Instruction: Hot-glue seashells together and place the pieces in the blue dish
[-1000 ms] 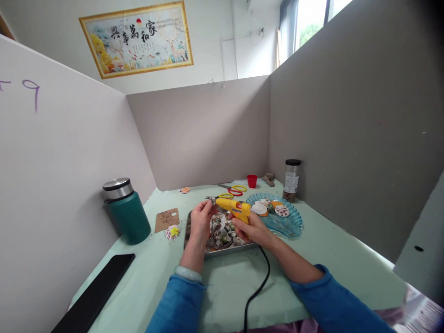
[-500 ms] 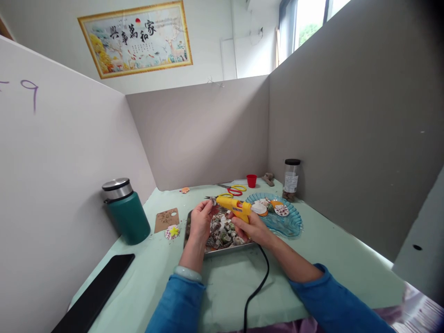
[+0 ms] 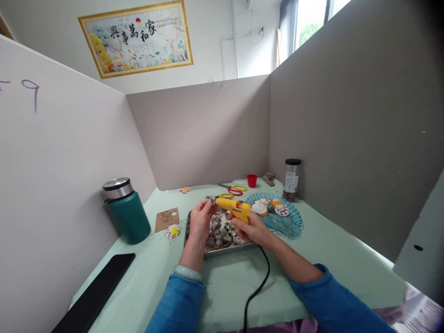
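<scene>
Left grip (image 3: 201, 217): greyish piece (image 3: 212, 199); right grip (image 3: 255, 228): yellow plastic glue gun (image 3: 233, 206).

The right fingers (image 3: 239, 224) hide part of the glue gun (image 3: 231, 206); the bottom edge crops the cord (image 3: 258, 290).

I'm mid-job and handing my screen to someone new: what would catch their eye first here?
Probably the yellow glue gun in the right hand, its nozzle at a small grey piece pinched by the left hand, above the metal tray of shell-like bits. Next, the blue scalloped dish right of the tray, and the big teal bottle at far left.
</scene>
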Motion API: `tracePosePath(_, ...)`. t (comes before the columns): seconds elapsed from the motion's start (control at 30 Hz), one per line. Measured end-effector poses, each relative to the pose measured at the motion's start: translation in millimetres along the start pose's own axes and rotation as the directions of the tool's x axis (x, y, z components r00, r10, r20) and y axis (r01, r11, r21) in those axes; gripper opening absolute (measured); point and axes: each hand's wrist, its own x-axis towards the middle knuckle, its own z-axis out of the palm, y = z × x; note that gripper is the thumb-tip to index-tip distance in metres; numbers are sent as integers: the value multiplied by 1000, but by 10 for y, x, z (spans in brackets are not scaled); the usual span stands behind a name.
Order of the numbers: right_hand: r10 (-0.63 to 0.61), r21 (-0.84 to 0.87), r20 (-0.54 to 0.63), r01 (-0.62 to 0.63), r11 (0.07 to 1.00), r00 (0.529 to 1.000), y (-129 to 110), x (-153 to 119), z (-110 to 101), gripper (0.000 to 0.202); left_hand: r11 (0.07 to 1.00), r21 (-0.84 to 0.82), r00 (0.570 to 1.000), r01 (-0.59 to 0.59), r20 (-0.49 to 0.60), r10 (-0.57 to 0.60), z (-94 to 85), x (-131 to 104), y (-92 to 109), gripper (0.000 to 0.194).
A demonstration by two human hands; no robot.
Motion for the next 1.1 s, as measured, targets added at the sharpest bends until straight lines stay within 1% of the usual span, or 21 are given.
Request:
tracePosePath(0.23, -14, -9, -27, 14, 1000, 1000, -53, -11, 14, 42, 998, 52, 1000, -21, 3, 21, 3, 0, -20, 30)
tracePosePath(0.47, 30, -8, 5, -30, 1000, 1000, -6, -1, 3, 42, 999, 38, 999, -36, -22, 37, -12, 16, -15, 31)
tracePosePath(0.6, 26, -6, 1, -26, 1000, 1000, 17, 3, -3, 43, 999, 30, 999, -28, -18, 29, -15, 22, -13, 32)
tracePosePath(0.83, -26, 15, -23, 26, 1000, 999, -15, -6, 6, 41, 998, 63, 1000, -11, 18, 10, 1, 7, -14, 33)
tracePosePath(0.93, -17, 13, -31, 17, 1000, 999, -27, -9, 6, 42, 998, 58, 1000, -11, 18, 10, 1, 7, -14, 34)
tracePosePath(1.1, 8, -5, -6, -8, 1000, 1000, -13, -9, -2, 42, 999, 31, 1000, -8, -3, 8, -12, 19, -3, 34)
